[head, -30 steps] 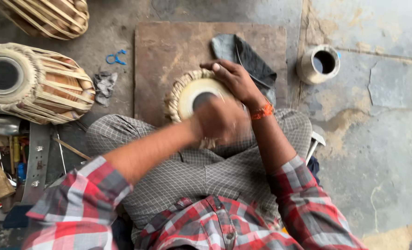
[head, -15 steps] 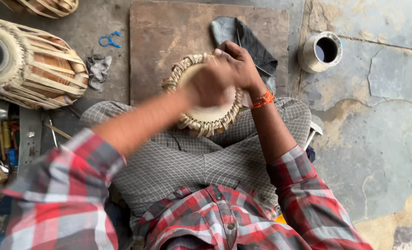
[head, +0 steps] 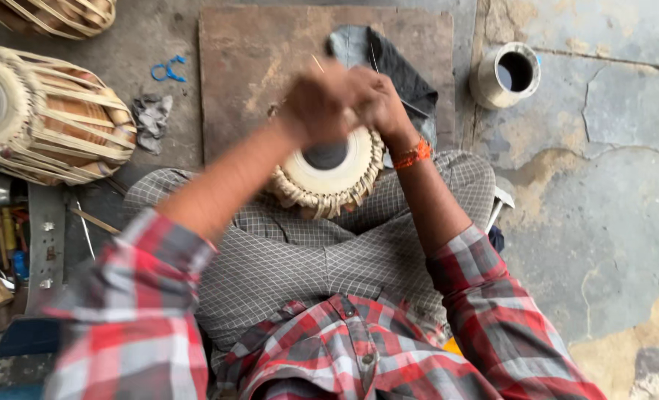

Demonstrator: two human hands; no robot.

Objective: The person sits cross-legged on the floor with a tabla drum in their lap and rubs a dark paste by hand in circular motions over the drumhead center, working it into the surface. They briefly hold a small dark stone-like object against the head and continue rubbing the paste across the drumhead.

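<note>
A cracked concrete floor (head: 611,192) carries a brown board (head: 248,67) at top centre, a metal cup (head: 506,74) upper right, and a strapped drum (head: 40,115) at left.

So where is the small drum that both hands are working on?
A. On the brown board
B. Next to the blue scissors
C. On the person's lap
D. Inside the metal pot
C: the small drum rests on the checked cloth over the person's legs, with the left hand and right hand together above its head.

metal cup (head: 507,74), blue scissors (head: 168,69), grey rag (head: 151,118)
</note>
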